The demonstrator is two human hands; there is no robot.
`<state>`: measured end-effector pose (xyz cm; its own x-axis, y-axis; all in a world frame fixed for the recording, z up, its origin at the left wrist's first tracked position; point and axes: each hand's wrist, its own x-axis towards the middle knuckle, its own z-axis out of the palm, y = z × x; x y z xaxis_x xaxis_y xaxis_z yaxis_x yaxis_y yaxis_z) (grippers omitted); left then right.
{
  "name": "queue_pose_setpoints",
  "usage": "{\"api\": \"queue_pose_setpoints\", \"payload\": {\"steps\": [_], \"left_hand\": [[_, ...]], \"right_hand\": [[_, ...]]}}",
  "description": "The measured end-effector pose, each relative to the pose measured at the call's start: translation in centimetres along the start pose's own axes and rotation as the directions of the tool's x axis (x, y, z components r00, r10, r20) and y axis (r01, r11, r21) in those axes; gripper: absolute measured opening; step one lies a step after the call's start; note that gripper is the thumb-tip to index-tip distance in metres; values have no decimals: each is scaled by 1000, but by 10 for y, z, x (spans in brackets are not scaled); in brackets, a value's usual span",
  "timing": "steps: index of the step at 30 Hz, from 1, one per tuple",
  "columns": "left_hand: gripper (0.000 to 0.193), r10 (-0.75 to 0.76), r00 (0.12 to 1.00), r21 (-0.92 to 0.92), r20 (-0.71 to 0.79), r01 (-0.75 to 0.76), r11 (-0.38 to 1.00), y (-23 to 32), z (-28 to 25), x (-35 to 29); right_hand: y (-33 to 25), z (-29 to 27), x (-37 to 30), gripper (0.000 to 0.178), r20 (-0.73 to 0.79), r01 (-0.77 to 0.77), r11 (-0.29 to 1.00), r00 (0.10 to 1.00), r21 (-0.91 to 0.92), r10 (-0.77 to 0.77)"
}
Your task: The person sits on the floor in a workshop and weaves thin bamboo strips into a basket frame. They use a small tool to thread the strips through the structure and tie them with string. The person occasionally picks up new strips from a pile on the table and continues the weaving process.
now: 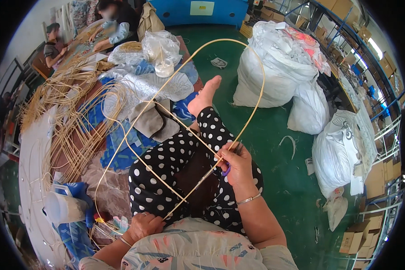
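A bent cane frame (225, 40) rises over my crossed legs as one wide rounded loop, with thinner straight strips crossing inside it. My right hand (238, 165) pinches the frame at its right side, above my knee. That same hand also has purple-handled scissors (227, 171), whose metal blades lie along the cane and point toward my lap. Low against my stomach, my left hand (145, 225) is closed around the lower end of the frame. Its fingertips are partly hidden from this angle.
Loose cane strips (72, 130) lie heaped on the left beside a white plastic pitcher (65, 208). A grey cap-like cloth (150, 120) rests beyond my knee. Stuffed white sacks (274, 67) stand on the green floor at right. Two people sit at the far left.
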<state>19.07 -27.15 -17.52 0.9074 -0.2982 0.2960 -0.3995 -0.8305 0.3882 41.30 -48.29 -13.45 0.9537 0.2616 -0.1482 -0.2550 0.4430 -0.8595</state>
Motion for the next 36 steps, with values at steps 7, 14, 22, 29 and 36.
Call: {"api": "queue_pose_setpoints", "payload": {"steps": [7,14,22,29,36], "left_hand": [[13,-7,1000,-57,19,8,998,-13,11,-5],[14,-25,999,-7,-41,24,1000,-15,15,-3],[15,-19,1000,-14,-19,19,1000,-20,21,-10],[15,-26,999,-25,-31,25,999,-20,19,-8],[15,-55,996,-65,-66,51,997,-17,17,-5]], "right_hand": [[7,-8,6,9,-91,2,1000,996,-26,-4],[15,-22,11,12,-41,16,1000,999,11,-16],[19,-21,12,14,-95,-10,1000,995,-12,9],[20,-18,10,13,-98,-74,986,993,-152,60],[18,-10,7,8,-148,-163,942,981,-295,123]]}}
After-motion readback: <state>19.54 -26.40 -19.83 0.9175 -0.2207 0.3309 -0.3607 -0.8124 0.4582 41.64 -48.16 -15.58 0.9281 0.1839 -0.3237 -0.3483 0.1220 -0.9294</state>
